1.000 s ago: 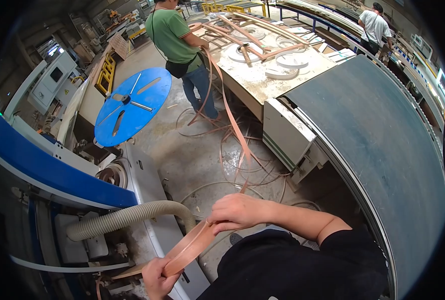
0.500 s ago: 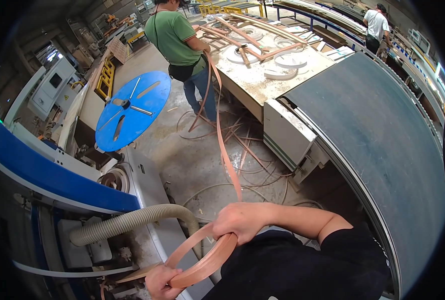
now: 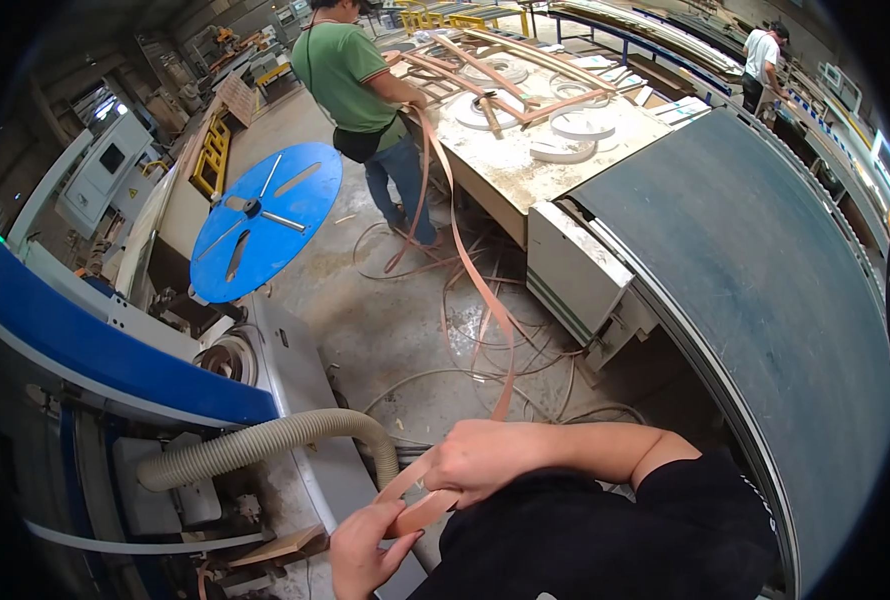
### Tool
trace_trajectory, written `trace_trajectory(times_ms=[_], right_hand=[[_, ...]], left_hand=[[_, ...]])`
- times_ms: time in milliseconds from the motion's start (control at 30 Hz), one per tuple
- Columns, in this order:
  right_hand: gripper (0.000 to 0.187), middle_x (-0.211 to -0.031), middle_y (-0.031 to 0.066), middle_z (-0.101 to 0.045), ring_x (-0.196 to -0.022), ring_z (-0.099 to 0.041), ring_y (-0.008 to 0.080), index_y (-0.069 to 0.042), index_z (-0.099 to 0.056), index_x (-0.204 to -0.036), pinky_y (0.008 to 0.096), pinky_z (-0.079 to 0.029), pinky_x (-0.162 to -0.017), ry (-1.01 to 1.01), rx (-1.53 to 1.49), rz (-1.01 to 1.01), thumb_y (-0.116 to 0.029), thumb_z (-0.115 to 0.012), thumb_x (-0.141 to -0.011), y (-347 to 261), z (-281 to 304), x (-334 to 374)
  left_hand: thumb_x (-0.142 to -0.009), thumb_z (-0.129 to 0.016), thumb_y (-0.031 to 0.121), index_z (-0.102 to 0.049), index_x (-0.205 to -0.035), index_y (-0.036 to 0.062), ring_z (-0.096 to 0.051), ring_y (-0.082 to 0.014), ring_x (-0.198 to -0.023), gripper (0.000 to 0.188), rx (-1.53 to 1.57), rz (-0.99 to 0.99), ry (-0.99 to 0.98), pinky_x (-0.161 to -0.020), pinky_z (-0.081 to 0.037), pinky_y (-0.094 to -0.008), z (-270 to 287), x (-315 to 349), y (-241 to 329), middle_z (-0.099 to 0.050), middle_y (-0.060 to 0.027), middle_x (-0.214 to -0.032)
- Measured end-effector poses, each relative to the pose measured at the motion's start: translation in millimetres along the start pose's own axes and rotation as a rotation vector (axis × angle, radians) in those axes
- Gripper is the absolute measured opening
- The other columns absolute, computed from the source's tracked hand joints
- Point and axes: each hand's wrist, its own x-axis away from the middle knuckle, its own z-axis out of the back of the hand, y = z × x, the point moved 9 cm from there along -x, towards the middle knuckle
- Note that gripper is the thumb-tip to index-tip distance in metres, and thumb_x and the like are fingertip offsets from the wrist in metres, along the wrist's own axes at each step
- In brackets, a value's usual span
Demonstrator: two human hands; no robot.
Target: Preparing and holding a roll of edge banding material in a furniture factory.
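A long brown edge-banding strip [image 3: 465,262] runs from a far worktable [image 3: 525,170] across the floor to me. My right hand [image 3: 480,458] is closed around it near my chest. Just below, my left hand [image 3: 363,548] pinches the strip's looped end [image 3: 417,512] between fingers and thumb. Both hands are close together above a grey machine housing [image 3: 300,375]. At the table's near corner a person in a green shirt [image 3: 350,75] holds the strip's other part.
A ribbed grey dust hose [image 3: 265,445] curves beside my hands. A blue slotted disc [image 3: 263,220] stands at left above the blue-edged machine [image 3: 95,350]. A large dark curved panel [image 3: 765,290] fills the right. Loose strip coils lie on the floor [image 3: 465,340]. Another person [image 3: 763,55] works far right.
My hands have drawn the strip into a smaller loop and come closer together; the right hand shifted slightly right. The strip across the floor now hangs straighter.
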Motion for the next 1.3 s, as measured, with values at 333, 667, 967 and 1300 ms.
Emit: trace_trajectory(times_ms=[333, 667, 967, 1300], right_hand=[[0.032, -0.073, 0.0155, -0.067, -0.073, -0.065, 0.0392, -0.013, -0.070, -0.099, 0.0499, -0.051, -0.064, -0.050, -0.033, -0.031, -0.023, -0.072, -0.069, 14, -22, 8], [0.026, -0.075, 0.0148, -0.068, -0.076, -0.066, 0.0377, -0.007, -0.067, -0.089, 0.0487, -0.051, -0.065, -0.099, 0.023, -0.079, -0.023, -0.071, -0.069, 14, -20, 9], [0.020, -0.072, 0.0133, -0.063, -0.074, -0.065, 0.0363, -0.006, -0.056, -0.085, 0.0479, -0.050, -0.063, 0.031, 0.083, 0.042, -0.024, -0.065, -0.081, 8, -19, 11], [0.021, -0.085, 0.0161, -0.067, -0.079, -0.065, 0.0389, -0.003, -0.060, -0.087, 0.0497, -0.051, -0.066, -0.159, -0.050, -0.003, -0.023, -0.065, -0.084, 14, -16, 5]], left_hand=[[-0.083, -0.076, 0.010, -0.064, -0.121, 0.0055, -0.064, -0.0374, -0.079, 0.039, -0.052, -0.067, -0.088, -0.070, -0.052, -0.0417, -12, 9, -4, -0.067, -0.0191, -0.094], [-0.083, -0.074, 0.009, -0.062, -0.121, 0.0038, -0.063, -0.0399, -0.081, 0.040, -0.160, -0.062, 0.011, -0.073, -0.052, -0.0441, -31, -1, -9, -0.066, -0.0197, -0.092], [-0.085, -0.072, 0.009, -0.060, -0.120, 0.0029, -0.063, -0.0402, -0.088, 0.037, -0.200, -0.146, 0.071, -0.077, -0.051, -0.0444, -17, 3, -7, -0.065, -0.0214, -0.098], [-0.084, -0.072, 0.009, -0.065, -0.112, 0.0043, -0.063, -0.0394, -0.090, 0.029, -0.153, -0.052, 0.110, -0.078, -0.050, -0.0455, -24, -3, -4, -0.066, -0.0189, -0.100]])
